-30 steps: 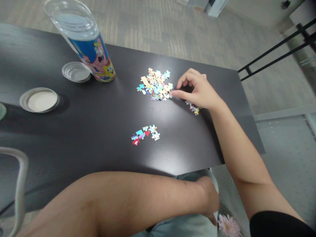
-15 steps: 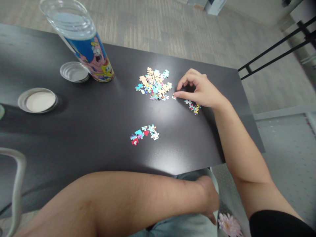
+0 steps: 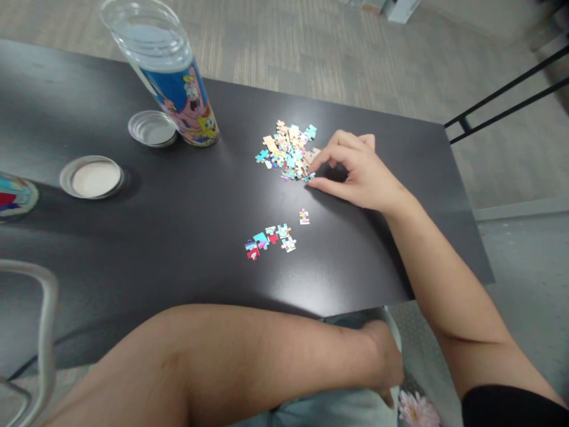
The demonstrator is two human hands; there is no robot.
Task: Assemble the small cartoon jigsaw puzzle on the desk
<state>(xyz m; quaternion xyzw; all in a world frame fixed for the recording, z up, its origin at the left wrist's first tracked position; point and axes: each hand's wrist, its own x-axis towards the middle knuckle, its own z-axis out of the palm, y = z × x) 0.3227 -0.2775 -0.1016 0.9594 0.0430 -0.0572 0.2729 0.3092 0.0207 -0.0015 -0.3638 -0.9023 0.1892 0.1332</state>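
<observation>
The person's right hand (image 3: pixel 351 169) reaches over a dark table (image 3: pixel 178 237), thumb and index finger curved toward each other at the near edge of a heap of jigsaw pieces (image 3: pixel 288 145). A small blue piece (image 3: pixel 307 177) shows between the 2 fingertips; whether it is gripped cannot be told. The heap spreads just left of this hand, mixing coloured faces with plain tan backs.

Below and left of the hand, nearer the body, lies 1 small loose piece (image 3: pixel 304 217). Just past it, farther left, is a bent strip of pieces (image 3: pixel 261 240) in red, blue and white.

Well to the hand's left, a tall cartoon-printed canister (image 3: pixel 191 104) with a clear upper part stands beside a round metal lid (image 3: pixel 152 127). Farther left is another round lid (image 3: pixel 96 179), pale inside.

The left hand (image 3: pixel 386 359) is below the right hand, over the trousers (image 3: pixel 338 397); its fingers are mostly hidden, so their state cannot be told. A pink flower (image 3: pixel 418 409) shows near it.
</observation>
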